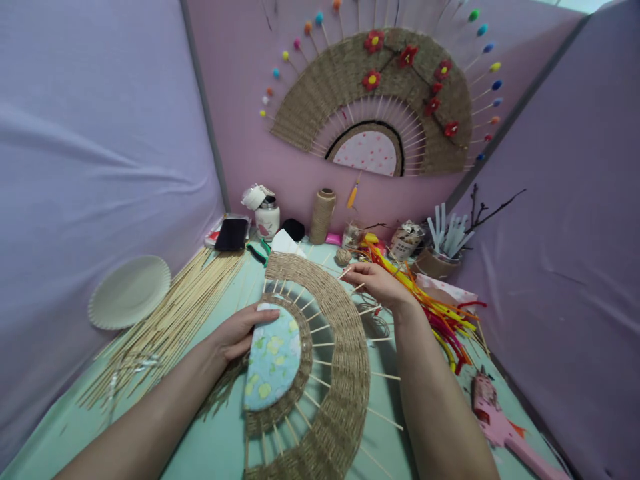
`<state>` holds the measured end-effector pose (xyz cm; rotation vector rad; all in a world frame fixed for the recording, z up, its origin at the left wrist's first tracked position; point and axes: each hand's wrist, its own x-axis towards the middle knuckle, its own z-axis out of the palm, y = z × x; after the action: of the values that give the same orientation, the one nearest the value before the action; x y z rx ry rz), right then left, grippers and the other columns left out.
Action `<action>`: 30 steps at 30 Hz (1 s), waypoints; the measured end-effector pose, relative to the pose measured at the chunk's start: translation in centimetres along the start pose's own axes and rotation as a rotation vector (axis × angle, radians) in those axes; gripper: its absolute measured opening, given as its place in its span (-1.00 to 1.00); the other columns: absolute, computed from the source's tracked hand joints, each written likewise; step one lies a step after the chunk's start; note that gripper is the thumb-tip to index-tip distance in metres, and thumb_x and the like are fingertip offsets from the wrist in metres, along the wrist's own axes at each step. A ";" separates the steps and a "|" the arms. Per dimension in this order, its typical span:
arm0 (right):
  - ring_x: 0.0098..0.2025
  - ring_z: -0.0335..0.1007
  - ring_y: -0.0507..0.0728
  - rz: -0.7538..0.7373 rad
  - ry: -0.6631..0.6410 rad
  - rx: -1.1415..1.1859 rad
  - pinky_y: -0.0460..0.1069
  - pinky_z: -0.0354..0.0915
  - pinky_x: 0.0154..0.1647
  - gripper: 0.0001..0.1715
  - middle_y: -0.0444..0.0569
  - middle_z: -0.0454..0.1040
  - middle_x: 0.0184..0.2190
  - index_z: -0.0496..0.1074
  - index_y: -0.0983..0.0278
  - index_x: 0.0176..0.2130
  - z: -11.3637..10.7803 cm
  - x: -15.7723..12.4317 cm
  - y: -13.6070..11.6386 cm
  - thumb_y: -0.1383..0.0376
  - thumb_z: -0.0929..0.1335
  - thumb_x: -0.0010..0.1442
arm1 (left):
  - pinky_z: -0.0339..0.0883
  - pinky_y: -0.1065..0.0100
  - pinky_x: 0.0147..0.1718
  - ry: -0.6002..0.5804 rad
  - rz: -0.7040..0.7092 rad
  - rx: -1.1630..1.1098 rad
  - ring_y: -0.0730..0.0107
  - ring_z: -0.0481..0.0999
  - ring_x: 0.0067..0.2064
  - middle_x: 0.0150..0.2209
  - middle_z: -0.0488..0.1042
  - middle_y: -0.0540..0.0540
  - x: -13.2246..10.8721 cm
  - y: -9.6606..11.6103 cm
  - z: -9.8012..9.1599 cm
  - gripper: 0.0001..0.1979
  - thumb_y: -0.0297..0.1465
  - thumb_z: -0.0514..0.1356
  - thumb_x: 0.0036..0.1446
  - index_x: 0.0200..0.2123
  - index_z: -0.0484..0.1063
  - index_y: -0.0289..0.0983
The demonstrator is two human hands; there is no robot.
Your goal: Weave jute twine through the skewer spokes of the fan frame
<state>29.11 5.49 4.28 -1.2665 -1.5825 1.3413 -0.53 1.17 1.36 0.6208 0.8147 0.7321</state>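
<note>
A half-round woven fan (350, 353) of brown twine on thin wooden sticks is held up over the table. Its inner half-disc is covered with light blue floral cloth (275, 353). My left hand (245, 330) grips the straight edge of that half-disc, thumb on the cloth and fingers behind. At the fan's upper right rim, my right hand (375, 280) pinches the tip of one of the sticks (345, 273) that stick out past the weave. Bare stick ends also project along the rest of the outer rim.
Loose wooden sticks (185, 313) and a paper plate (131, 293) lie left. Behind are a phone (233, 235), a twine spool (323, 217) and green-handled pliers (259, 253). Colourful pipe cleaners (445, 320) and a pink glue gun (505, 427) lie right. A finished fan (320, 93) hangs on the wall.
</note>
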 end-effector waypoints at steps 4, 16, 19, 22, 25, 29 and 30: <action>-0.58 0.00 -0.08 0.023 0.057 0.020 -0.11 -0.08 -0.57 -0.67 -0.19 0.27 -0.56 0.44 0.30 -0.36 -0.5 -0.4 -0.1 0.07 0.40 0.06 | 0.50 0.27 -0.34 0.035 0.011 -0.020 0.20 0.60 -0.43 -0.44 0.60 -0.25 0.2 0.0 0.0 -0.93 -0.61 0.26 -0.04 -0.40 0.53 -0.45; -0.58 -0.05 -0.05 -0.109 0.268 -0.202 -0.08 -0.07 -0.56 -0.61 -0.23 0.16 -0.64 0.39 0.30 -0.46 -0.5 -1.9 -3.4 0.01 0.40 0.02 | 0.50 0.29 -0.33 0.073 0.038 -0.080 0.24 0.60 -0.42 -0.45 0.60 -0.23 0.3 0.3 -0.3 -0.92 -0.63 0.21 0.02 -0.42 0.52 -0.44; -0.55 -0.01 -0.04 -0.145 0.274 -0.198 -0.08 -0.05 -0.54 -0.64 -0.20 0.20 -0.61 0.39 0.30 -0.46 -0.3 -2.1 -3.9 0.04 0.40 0.03 | 0.50 0.26 -0.28 0.113 0.059 -0.117 0.23 0.61 -0.41 -0.43 0.60 -0.24 0.3 0.6 -0.3 -0.89 -0.63 0.18 0.06 -0.40 0.52 -0.44; -0.57 -0.03 -0.05 -0.148 0.283 -0.115 -0.08 -0.08 -0.55 -0.65 -0.22 0.19 -0.62 0.39 0.29 -0.44 -0.4 -1.9 -3.5 0.04 0.40 0.04 | 0.50 0.23 -0.26 0.134 0.062 -0.146 0.21 0.62 -0.39 -0.42 0.61 -0.25 0.2 0.7 -0.2 -0.87 -0.61 0.15 0.10 -0.39 0.53 -0.45; -0.60 -0.07 -0.06 -0.145 0.284 0.012 -0.09 -0.12 -0.58 -0.65 -0.25 0.15 -0.65 0.40 0.27 -0.41 -0.3 -1.4 -2.8 0.04 0.41 0.04 | 0.51 0.23 -0.28 0.136 0.055 -0.161 0.21 0.61 -0.41 -0.44 0.60 -0.24 0.1 0.8 -0.1 -0.85 -0.60 0.14 0.12 -0.40 0.53 -0.46; -0.62 -0.08 -0.07 -0.127 0.254 0.108 -0.10 -0.15 -0.59 -0.67 -0.27 0.11 -0.68 0.39 0.26 -0.40 0.1 -0.8 -2.1 0.06 0.43 0.00 | 0.51 0.23 -0.32 0.159 0.056 -0.186 0.22 0.60 -0.43 -0.46 0.60 -0.24 0.0 0.8 0.0 -0.82 -0.60 0.12 0.13 -0.41 0.53 -0.46; -0.62 -0.08 -0.07 -0.112 0.217 0.106 -0.10 -0.14 -0.59 -0.68 -0.27 0.12 -0.67 0.40 0.26 -0.41 0.2 -0.7 -2.0 0.07 0.43 -0.01 | 0.52 0.23 -0.33 0.165 0.059 -0.195 0.21 0.60 -0.44 -0.46 0.60 -0.23 0.0 0.8 0.0 -0.82 -0.60 0.12 0.13 -0.42 0.53 -0.45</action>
<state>28.68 4.78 6.23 -1.1971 -1.3934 1.1605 -0.77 1.67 1.98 0.4147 0.8672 0.9138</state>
